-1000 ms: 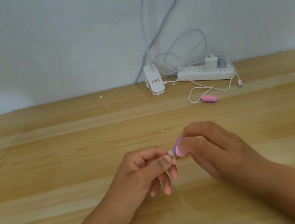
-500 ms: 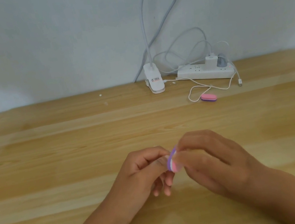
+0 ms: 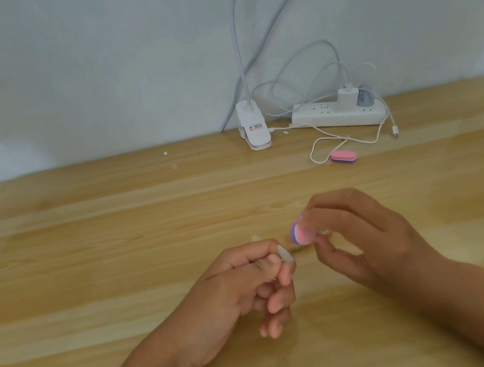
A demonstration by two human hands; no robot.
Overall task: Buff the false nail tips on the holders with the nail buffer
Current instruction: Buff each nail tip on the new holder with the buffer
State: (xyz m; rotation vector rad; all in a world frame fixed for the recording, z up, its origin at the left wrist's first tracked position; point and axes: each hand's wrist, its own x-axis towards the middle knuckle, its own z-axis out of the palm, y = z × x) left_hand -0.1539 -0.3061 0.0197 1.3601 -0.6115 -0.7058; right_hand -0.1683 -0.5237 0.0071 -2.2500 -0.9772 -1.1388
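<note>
Lifted rightward off the false nail tip [image 3: 284, 253], the nail buffer [image 3: 300, 234] is pinched by the right hand [image 3: 366, 245], while the left hand [image 3: 236, 293] pinches the tip upward, seemingly for inspection.

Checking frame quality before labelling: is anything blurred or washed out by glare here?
Head view: the nail buffer in the right hand is motion-blurred; the false nail tip pinched by the left hand is soft but readable; pale glare bands streak the table.
</note>
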